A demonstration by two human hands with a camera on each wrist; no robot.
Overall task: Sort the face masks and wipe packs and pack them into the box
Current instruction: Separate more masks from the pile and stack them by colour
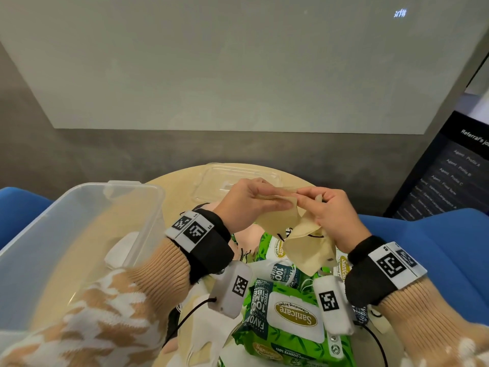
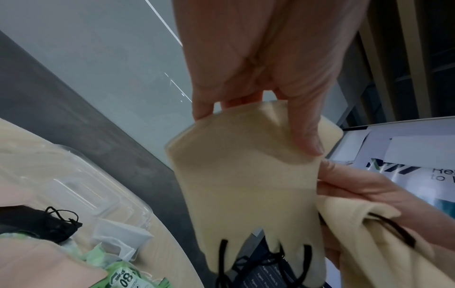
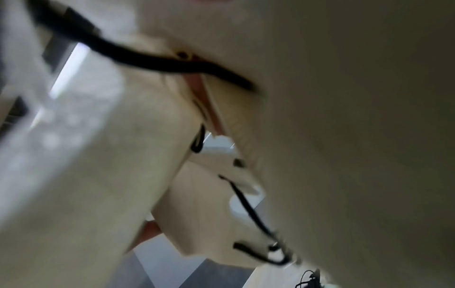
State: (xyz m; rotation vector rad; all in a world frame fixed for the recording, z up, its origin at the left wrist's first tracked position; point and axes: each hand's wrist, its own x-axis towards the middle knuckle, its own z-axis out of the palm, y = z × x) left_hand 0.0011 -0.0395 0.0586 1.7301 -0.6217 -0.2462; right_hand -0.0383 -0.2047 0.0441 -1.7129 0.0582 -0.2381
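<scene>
Both hands hold cream face masks with black ear loops above the round table. My left hand [image 1: 254,200] pinches one cream mask [image 2: 246,185] flat between thumb and fingers. My right hand [image 1: 328,207] grips other cream masks [image 1: 309,247] that hang down from it, and its fingertips meet the left hand's mask. In the right wrist view, cream mask fabric [image 3: 344,136] fills the picture and hides the fingers. Green Sanicare wipe packs [image 1: 288,313] lie below the hands. The clear plastic box [image 1: 148,221] stands at the left, with a white item inside.
The box's clear lid [image 1: 238,178] lies on the wooden table [image 1: 174,186] behind the hands. A pink mask [image 2: 44,263] and a black mask [image 2: 41,222] lie by the wipe packs. Blue chairs [image 1: 436,247] flank the table. A dark sign [image 1: 449,168] stands at the right.
</scene>
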